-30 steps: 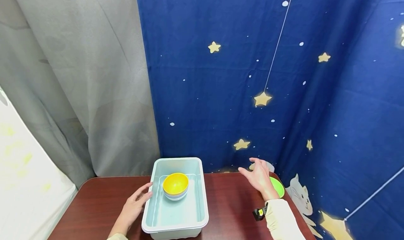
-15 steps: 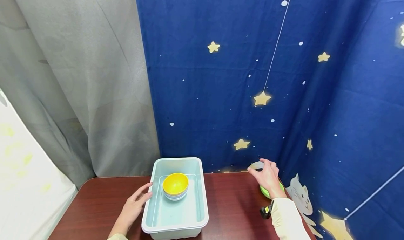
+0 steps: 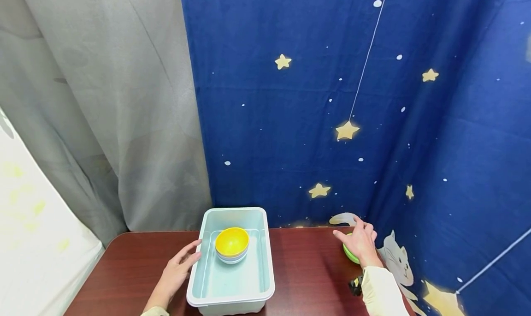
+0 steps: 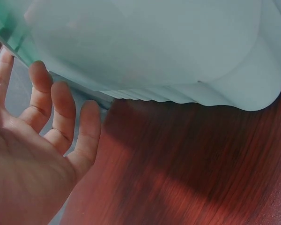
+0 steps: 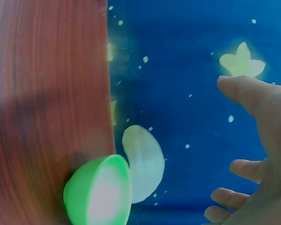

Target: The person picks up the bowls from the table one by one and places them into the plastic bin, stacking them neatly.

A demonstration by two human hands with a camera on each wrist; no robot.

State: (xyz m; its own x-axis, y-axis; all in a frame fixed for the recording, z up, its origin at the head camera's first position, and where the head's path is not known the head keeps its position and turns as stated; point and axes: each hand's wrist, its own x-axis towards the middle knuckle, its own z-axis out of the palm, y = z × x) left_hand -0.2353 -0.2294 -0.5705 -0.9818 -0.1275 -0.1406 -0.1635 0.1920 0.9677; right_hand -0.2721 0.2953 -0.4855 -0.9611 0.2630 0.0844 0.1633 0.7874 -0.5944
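A pale blue plastic bin (image 3: 230,279) stands on the table, with a yellow bowl (image 3: 232,241) nested on top of white bowls (image 3: 232,259) inside it. My left hand (image 3: 176,270) is at the bin's left rim, its fingertips right at the edge and fingers loosely bent. In the left wrist view, that hand (image 4: 42,126) lies beside the bin's wall. Toward the right end of the table, a green bowl (image 5: 79,192) stands upright. Above it hovers my right hand (image 3: 361,242), thumb and fingers spread and holding nothing, partly covering the bowl in the head view.
The dark red wooden table (image 3: 303,270) ends at the back against a blue star-patterned curtain (image 3: 286,122). A grey curtain (image 3: 153,122) hangs at the left. A black device (image 3: 355,286) is worn on the right wrist.
My right hand has moved to the right, over the green bowl, which it now partly covers. The left hand and the bin have stayed put.
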